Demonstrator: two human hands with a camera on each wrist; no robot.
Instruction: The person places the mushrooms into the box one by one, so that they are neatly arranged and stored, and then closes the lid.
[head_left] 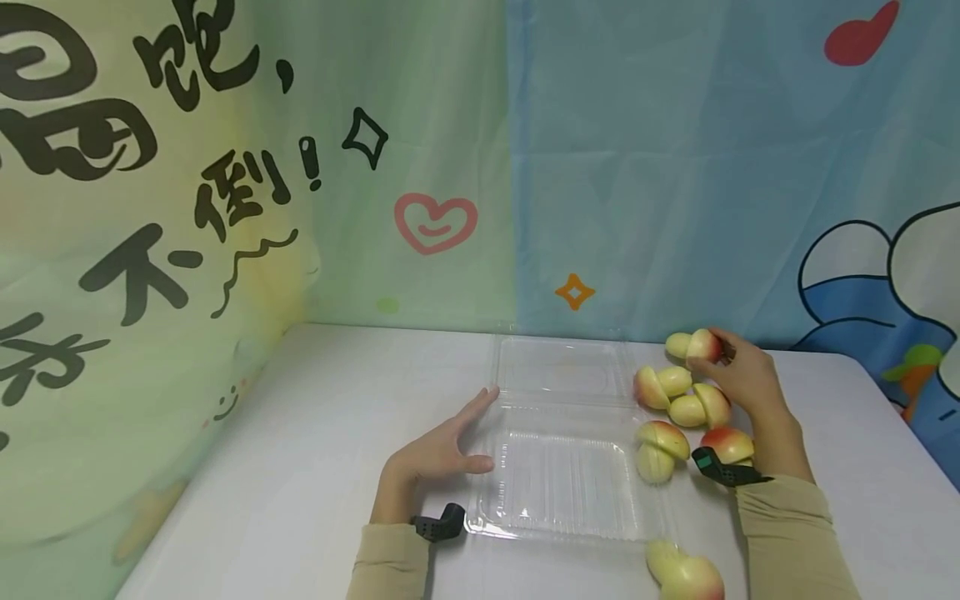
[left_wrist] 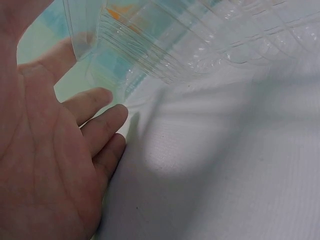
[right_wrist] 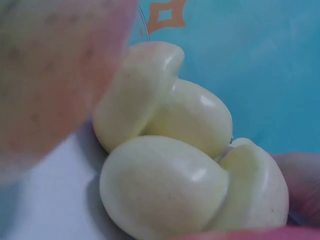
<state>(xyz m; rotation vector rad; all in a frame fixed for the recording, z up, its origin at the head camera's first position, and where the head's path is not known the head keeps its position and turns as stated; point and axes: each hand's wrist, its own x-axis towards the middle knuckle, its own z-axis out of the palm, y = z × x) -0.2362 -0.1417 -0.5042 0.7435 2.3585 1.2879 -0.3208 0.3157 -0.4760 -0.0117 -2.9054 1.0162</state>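
A clear plastic clamshell box (head_left: 558, 492) lies opened out on the table, its flat lid (head_left: 562, 367) folded back toward the curtain. My left hand (head_left: 442, 454) is at the box's left side, fingers extended and thumb apart; the left wrist view shows one fingertip behind the clear plastic edge. At the back right, my right hand (head_left: 738, 371) pinches the reddish cap of a mushroom-shaped piece (head_left: 678, 345) with a pale yellow stem. Just in front of it lie two similar mushrooms (head_left: 663, 387), also seen close up as smooth pale mushrooms (right_wrist: 160, 185) in the right wrist view.
Another mushroom (head_left: 660, 450) lies against the box's right edge, and one more (head_left: 727, 446) sits by the right wrist. A further mushroom (head_left: 686, 573) is at the front right. A printed curtain (head_left: 660, 167) stands behind the white table (head_left: 322, 442).
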